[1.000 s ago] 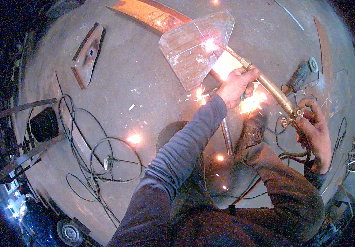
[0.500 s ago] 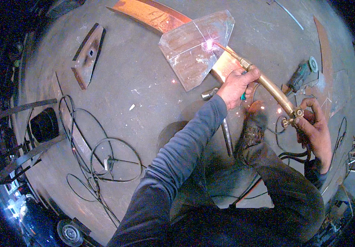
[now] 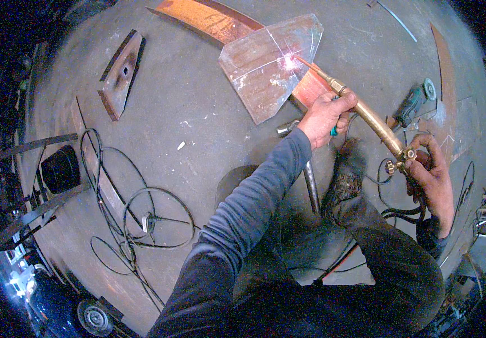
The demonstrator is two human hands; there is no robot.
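Note:
My left hand (image 3: 326, 117) is closed round the front of a brass gas torch (image 3: 373, 121), with something small and green showing below its fingers. At the torch's rear end, my right hand (image 3: 431, 183) has thumb and fingers closed about the body beside the brass valve knobs (image 3: 400, 160). The copper-coloured tip points at a cut-cornered steel plate (image 3: 257, 70) with chalk lines on it. A bright pinkish-white glow with sparks (image 3: 290, 61) sits where the tip meets the plate. The plate rests across a rusty steel beam (image 3: 209, 21), whose near end is lit red. A hammer (image 3: 310, 188) lies under my left forearm.
An angle grinder (image 3: 409, 107) lies right of the torch, near a long rusty strip (image 3: 444, 73). Left on the floor are a welded bracket (image 3: 123, 76) and coiled black cable (image 3: 158, 217). Hoses (image 3: 403, 214) run by my right leg; my boot (image 3: 349, 169) is close below the torch.
Both hands and the torch stay almost still. Light on the beam's near end has turned from yellow-orange to red, and the scattered sparks round my boot have gone.

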